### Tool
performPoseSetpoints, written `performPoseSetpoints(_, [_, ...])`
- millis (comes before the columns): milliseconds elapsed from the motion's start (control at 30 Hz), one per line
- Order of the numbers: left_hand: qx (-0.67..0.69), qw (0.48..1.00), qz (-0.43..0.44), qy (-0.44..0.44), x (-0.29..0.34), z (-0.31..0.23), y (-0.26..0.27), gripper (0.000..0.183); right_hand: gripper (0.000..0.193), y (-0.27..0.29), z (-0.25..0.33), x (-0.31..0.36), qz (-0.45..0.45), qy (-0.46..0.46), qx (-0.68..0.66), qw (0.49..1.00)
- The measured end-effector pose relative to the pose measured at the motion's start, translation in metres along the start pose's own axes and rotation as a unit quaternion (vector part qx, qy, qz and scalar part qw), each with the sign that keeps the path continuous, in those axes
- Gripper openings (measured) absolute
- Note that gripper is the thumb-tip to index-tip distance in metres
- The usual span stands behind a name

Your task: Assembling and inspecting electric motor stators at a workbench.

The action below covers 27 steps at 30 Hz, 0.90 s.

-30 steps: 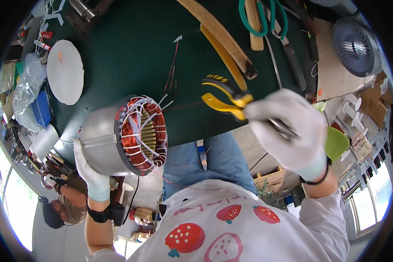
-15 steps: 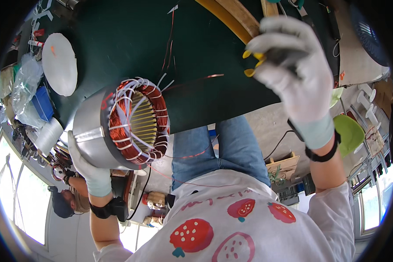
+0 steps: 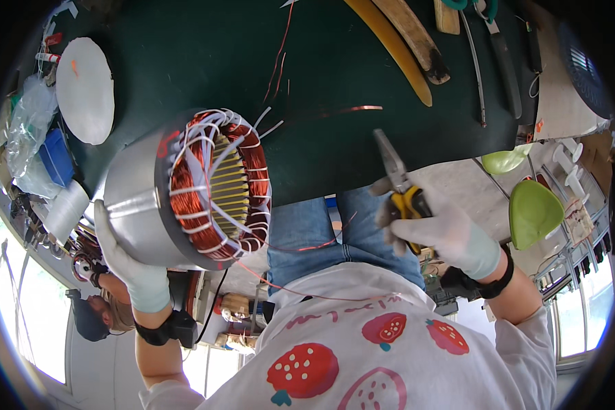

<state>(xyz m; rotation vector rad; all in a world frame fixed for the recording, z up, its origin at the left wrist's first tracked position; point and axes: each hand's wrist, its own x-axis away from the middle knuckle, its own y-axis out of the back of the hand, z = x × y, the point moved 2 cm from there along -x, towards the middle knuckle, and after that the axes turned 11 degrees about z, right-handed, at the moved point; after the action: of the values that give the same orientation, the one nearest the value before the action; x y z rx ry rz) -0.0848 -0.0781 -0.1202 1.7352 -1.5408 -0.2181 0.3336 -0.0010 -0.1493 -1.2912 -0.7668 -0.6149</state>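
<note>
A motor stator [image 3: 138, 195] with a silver steel shell lies on its side at the left edge of the dark green table mat. Its copper windings [image 3: 191, 195] are laced with white cord, and white sleeves and thin red wires stick out of the open end. My gloved left hand [image 3: 131, 263] grips the shell from the near left side, fingers partly hidden beneath it. In my gloved right hand [image 3: 451, 236] are long-nose pliers [image 3: 393, 160] with yellow and black handles, jaws pointing up and away, held over the mat's near edge apart from the stator.
A white disc [image 3: 85, 92] and a blue box [image 3: 58, 158] are at the far left. Curved yellow [image 3: 396, 51] and wooden strips, scissors [image 3: 502, 61] and a thin rod lie at the far right. Green chairs [image 3: 536, 215] stand beyond. Another person [image 3: 99, 314] works at lower left.
My right hand has come down toward me from the strips at the far right, and the pliers now show fully in its grip. My left hand stays on the stator.
</note>
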Motion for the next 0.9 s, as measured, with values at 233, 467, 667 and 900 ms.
performPoseSetpoints(233, [-0.063,0.996,0.012,-0.055,0.019,0.006,-0.008,0.084,0.041,-0.018,0.041,-0.033,-0.080,0.096,0.387,0.914])
performPoseSetpoints(467, [0.011,1.000,0.013,0.024,0.003,-0.002,-0.004,0.067,0.040,-0.028,0.053,-0.042,-0.074,0.142,0.373,0.914])
performPoseSetpoints(667, [0.127,0.990,0.001,0.055,-0.006,-0.010,-0.006,0.064,0.038,-0.029,0.035,-0.057,0.074,0.113,0.462,0.876])
performPoseSetpoints(900, [-0.110,0.992,0.026,-0.056,0.020,-0.010,-0.013,0.086,0.038,-0.036,0.057,-0.083,0.211,-0.172,0.362,0.891])
